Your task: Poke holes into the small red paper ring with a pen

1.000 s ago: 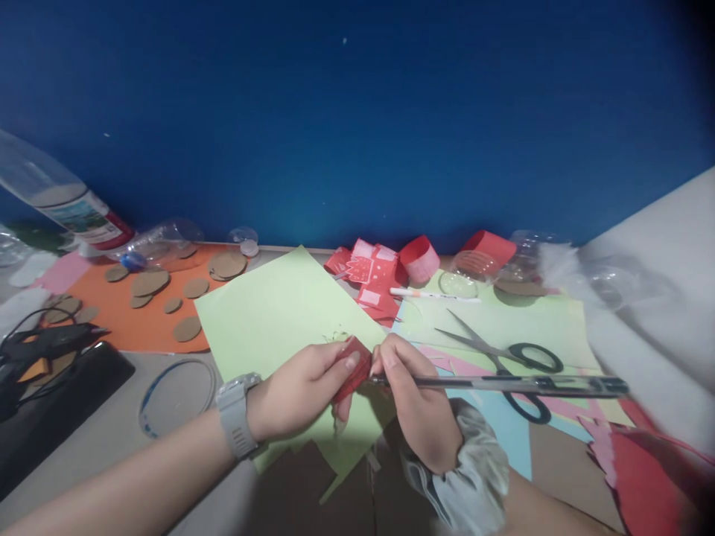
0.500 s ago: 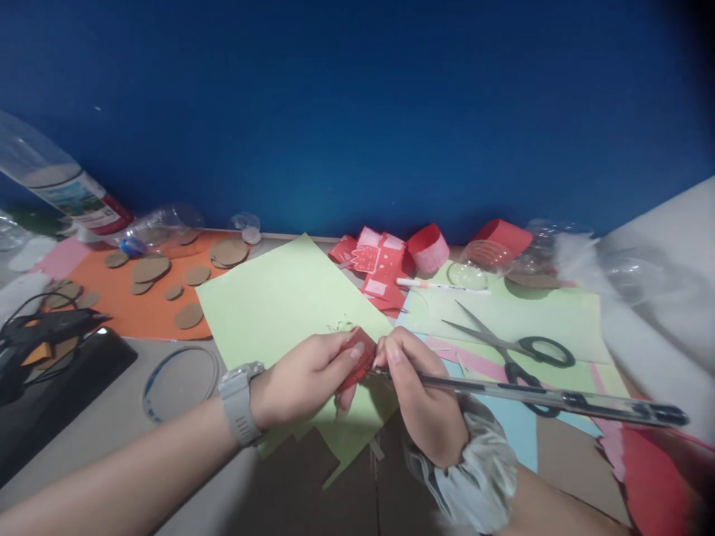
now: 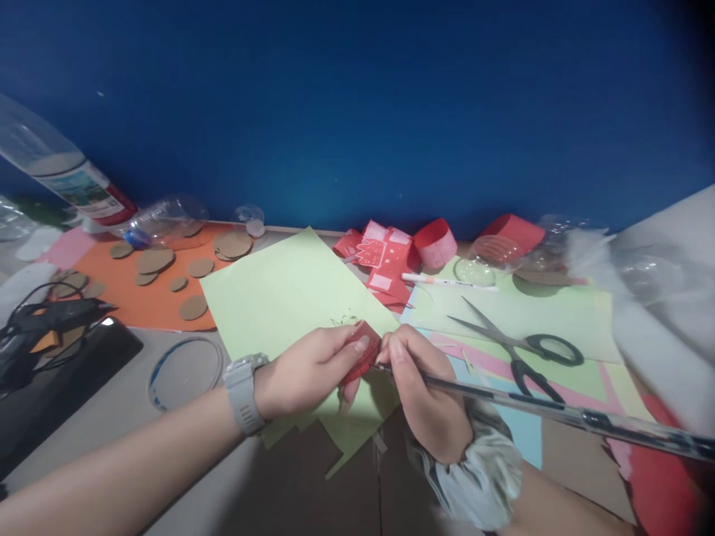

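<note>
Between the thumb and fingers of my left hand (image 3: 313, 368) is a small red piece (image 3: 363, 342) with fine dark lines on it. My right hand (image 3: 416, 372) is closed around a clear pen (image 3: 536, 406) with a dark tip. The pen slants off to the lower right, and its tip is close to the red piece; I cannot tell whether they touch. Both hands hover over a light green paper sheet (image 3: 273, 290), where faint dark scribbles show just above the red piece.
Black-handled scissors (image 3: 519, 346) lie open on coloured papers at right. Red paper pieces (image 3: 385, 260) and a white marker (image 3: 441, 281) lie behind. At left are cardboard discs (image 3: 156, 260) on orange paper (image 3: 134, 298), a glue gun (image 3: 45, 331), a clear tape roll (image 3: 184, 372) and plastic bottles (image 3: 83, 186).
The view has shifted slightly, so most things sit a little further right. The pen's far end now reaches the right edge. Both hands keep their holds.
</note>
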The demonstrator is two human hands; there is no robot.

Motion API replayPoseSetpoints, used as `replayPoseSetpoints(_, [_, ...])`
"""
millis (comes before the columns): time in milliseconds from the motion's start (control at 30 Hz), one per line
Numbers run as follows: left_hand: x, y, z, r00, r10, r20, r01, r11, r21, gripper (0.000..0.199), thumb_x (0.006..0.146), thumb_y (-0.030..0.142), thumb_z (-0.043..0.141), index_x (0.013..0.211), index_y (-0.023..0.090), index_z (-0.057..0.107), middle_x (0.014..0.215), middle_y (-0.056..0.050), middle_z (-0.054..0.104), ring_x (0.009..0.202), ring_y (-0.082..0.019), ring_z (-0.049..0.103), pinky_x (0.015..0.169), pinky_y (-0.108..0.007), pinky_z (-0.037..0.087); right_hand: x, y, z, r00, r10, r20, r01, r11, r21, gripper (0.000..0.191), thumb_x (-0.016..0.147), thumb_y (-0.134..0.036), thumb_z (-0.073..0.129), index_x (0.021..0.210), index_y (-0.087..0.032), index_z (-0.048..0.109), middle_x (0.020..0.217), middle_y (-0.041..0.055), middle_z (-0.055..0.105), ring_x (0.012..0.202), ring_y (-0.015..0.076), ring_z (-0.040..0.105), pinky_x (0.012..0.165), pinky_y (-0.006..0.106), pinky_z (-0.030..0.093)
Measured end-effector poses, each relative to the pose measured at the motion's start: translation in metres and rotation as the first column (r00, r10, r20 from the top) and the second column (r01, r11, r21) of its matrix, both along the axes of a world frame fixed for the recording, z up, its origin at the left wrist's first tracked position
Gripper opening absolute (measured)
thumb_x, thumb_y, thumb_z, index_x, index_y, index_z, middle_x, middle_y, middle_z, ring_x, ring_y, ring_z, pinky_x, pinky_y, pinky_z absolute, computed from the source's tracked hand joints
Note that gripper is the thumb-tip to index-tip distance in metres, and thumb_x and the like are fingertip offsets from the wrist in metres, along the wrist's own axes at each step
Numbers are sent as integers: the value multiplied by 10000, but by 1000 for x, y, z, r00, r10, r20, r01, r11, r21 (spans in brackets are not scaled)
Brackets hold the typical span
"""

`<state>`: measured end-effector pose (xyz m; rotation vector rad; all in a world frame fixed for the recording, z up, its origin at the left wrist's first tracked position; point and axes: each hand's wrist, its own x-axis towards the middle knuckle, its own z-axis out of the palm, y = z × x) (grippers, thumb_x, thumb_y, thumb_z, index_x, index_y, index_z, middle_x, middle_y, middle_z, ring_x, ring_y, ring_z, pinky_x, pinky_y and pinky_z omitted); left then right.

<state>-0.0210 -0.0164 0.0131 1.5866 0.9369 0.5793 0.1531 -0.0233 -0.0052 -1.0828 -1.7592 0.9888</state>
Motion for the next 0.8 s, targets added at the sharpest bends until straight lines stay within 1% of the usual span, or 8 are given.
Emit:
replayPoseSetpoints(167, [0,0,-1,1000,-9,8,9,1000,22,395,1028,340,258,727,175,455,610,12,568,657,-121,542,806,-260,435,-1,-2,1,997,8,75,-10,1000,30,277,984,-243,381,726,-200,471,625,-38,497,580,104,457,551,228,340])
replayPoseSetpoints(400, [0,0,-1,1000,0,16,0,1000,1,414,1025,354,264,709,176,463,615,4,571,674,-127,543,824,-265,432,0,-3,0,997,-32,72,32,999,1,312,987,-294,369,709,-196,472,636,-19,495,583,119,463,550,245,349])
replayPoseSetpoints(567, [0,0,0,1000,-10,14,9,1000,22,425,1028,350,251,705,174,465,616,6,574,667,-123,549,824,-262,433,-1,-3,3,992,-17,124,12,999,41,284,976,-260,383,712,-200,472,591,-33,480,542,111,440,523,241,334])
replayPoseSetpoints(800, [0,0,-3,1000,2,11,-2,1000,1,423,1026,370,253,715,178,466,613,2,577,679,-129,545,815,-255,434,0,-2,0,997,-36,72,34,999,31,287,987,-261,374,724,-202,474,645,-28,501,596,110,469,554,231,357])
